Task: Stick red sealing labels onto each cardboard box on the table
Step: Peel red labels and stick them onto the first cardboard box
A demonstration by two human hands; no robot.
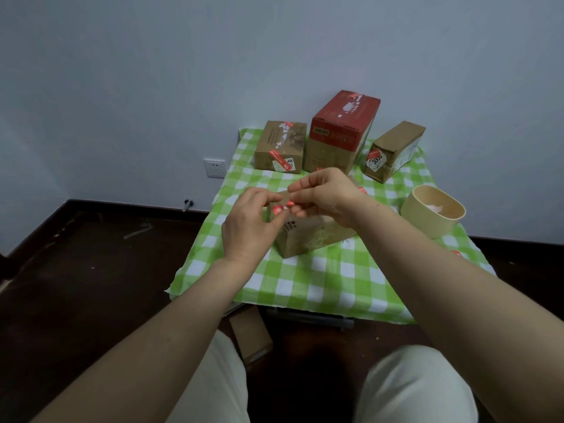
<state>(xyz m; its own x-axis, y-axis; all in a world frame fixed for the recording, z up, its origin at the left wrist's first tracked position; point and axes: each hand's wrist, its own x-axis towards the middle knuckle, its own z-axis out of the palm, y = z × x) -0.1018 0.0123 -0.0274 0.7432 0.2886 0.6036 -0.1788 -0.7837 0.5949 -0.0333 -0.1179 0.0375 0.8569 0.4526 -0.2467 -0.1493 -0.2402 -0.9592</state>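
Head view: red label (280,208) pinched between both hands' grip, above box (308,236)

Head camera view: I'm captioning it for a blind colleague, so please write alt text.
Left hand and right hand together pinch a red sealing label above a cardboard box on a green checked tablecloth. Three labelled boxes stand behind, a round container at right.

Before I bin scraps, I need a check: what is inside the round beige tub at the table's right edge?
The tub holds something pale pink against its far wall. Its near wall hides the bottom.
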